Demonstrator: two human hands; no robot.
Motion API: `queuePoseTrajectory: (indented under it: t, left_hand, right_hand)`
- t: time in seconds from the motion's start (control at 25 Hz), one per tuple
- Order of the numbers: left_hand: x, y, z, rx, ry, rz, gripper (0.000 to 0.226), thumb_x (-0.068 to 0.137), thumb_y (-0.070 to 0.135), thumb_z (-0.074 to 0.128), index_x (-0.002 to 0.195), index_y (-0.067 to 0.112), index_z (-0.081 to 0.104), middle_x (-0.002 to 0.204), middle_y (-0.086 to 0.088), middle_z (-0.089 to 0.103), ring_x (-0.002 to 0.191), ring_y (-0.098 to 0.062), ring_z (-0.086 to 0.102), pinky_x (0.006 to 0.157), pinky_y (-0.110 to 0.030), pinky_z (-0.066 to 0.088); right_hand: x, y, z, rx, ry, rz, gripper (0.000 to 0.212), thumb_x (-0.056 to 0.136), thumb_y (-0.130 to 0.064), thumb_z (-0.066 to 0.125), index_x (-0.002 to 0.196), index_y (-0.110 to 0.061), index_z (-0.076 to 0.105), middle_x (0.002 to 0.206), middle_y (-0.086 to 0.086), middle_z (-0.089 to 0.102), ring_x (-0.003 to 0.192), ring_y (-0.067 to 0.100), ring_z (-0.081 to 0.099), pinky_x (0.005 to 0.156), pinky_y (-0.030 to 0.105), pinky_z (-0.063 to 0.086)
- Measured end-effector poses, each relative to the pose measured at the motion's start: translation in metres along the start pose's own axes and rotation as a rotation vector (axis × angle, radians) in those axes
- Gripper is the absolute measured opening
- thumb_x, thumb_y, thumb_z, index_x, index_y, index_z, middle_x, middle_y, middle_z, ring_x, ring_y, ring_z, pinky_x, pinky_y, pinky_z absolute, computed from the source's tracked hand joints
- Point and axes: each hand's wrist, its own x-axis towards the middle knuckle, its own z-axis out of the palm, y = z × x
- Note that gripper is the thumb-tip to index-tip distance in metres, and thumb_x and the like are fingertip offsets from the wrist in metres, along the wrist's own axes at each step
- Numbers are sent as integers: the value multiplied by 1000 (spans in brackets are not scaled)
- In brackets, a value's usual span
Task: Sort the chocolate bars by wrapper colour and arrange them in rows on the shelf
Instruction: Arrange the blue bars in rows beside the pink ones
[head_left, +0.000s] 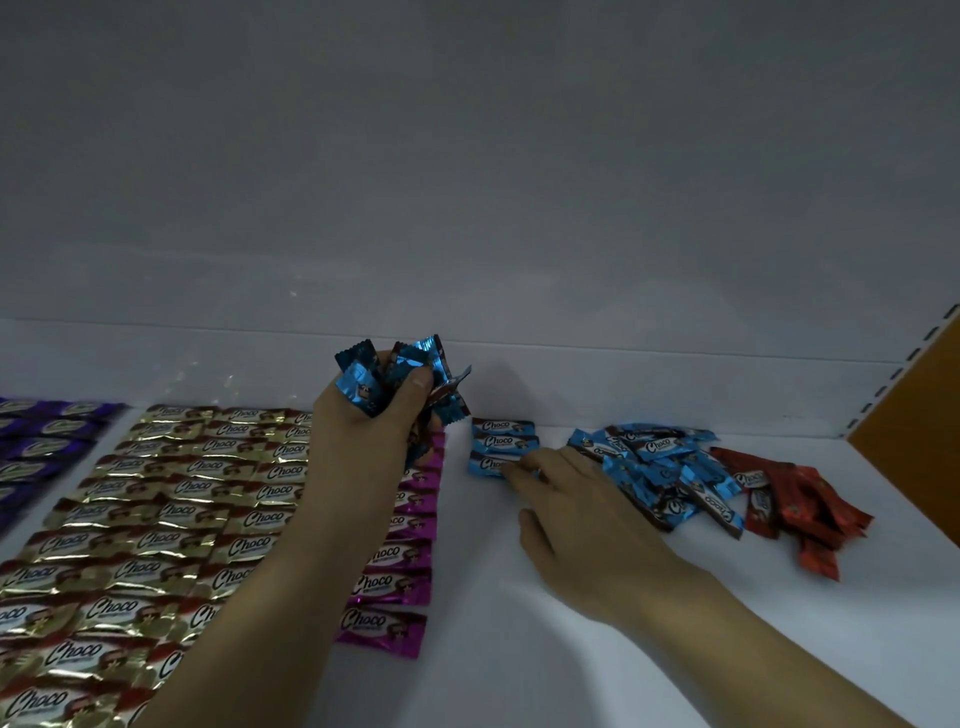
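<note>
My left hand (363, 415) is raised above the shelf, shut on a bunch of blue-wrapped chocolate bars (405, 374). On the white shelf (519, 649) a short row of three blue bars (501, 441) lies flat. My right hand (571, 509) rests on the shelf with its fingertips on the nearest bar of that row. To the left lie rows of gold bars (156, 519) and one row of magenta bars (400, 571), partly hidden by my left forearm. Purple bars (41, 441) are at the far left.
A loose heap of blue bars (660, 473) lies right of my right hand, with a heap of red bars (800, 509) beyond it. An orange side panel (914, 431) bounds the shelf at the right. The white back wall (467, 208) stands behind.
</note>
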Motion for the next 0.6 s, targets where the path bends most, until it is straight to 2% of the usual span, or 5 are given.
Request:
queuePoseTrajectory:
  t: [0.32,0.4,0.48,0.52,0.6]
  left_hand:
    - [2,-1,-2,-30,-66,-56,10,96,18,64,95,26,69,72,0,72,65,-11,65,59,-29,52]
    - [0,-4,-2,10,-98,-59,8,96,19,65,95,25,70,72,-3,72,63,-13,65,57,-29,53]
    - [-4,-7,2,80,-162,-51,7,95,23,66,100,21,72,72,-6,71,61,-14,64,54,-28,50]
    - [-6,-10,5,101,-204,-57,10,95,24,67,102,20,72,72,-9,70,61,-15,63,53,-28,48]
    - [-11,-11,11,71,-284,-96,13,95,21,66,106,15,72,71,-11,68,59,-16,60,48,-24,44]
  right_hand:
    - [4,-1,4,-62,56,6,50,100,-29,37,149,-23,40,144,-8,39,130,15,37,110,36,37]
    - [4,-5,-4,177,197,29,41,103,-28,44,143,-29,48,136,-15,48,126,8,45,104,26,41]
    - [4,-11,-19,674,347,148,28,102,-23,55,127,-31,60,113,-17,64,106,7,61,84,19,49]
    - [5,-14,-27,893,350,198,24,100,-18,59,120,-29,62,104,-12,69,95,11,67,75,21,52]
    - [2,-19,-36,1116,261,245,22,96,-10,64,115,-21,63,93,0,75,81,15,71,67,25,54]
